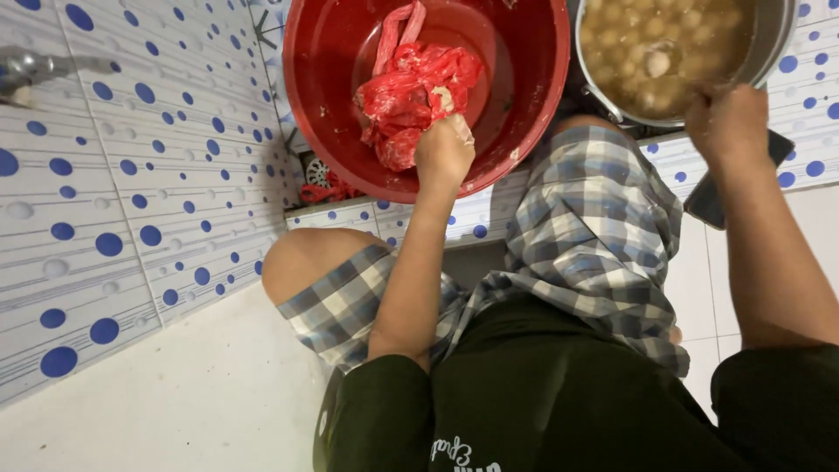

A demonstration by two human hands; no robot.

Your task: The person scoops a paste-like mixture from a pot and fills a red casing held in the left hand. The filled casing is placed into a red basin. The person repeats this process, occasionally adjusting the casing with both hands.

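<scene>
A crumpled red plastic bag (415,92) lies inside a big red basin (524,96). My left hand (444,150) is closed on the bag's lower edge near the basin's front rim. To the right stands a metal pot (773,35) filled with murky brown liquid and pale round lumps (657,61). My right hand (727,122) rests on the pot's near rim, its fingers curled over the edge. A dark flat handle (706,203) sticks out under that wrist.
I squat with checked shorts (585,227) over my knees, basin and pot on the floor in front. White tiles with blue dots (131,175) cover the wall at left. A metal tap (31,70) juts out at upper left. A floor drain (316,171) sits beside the basin.
</scene>
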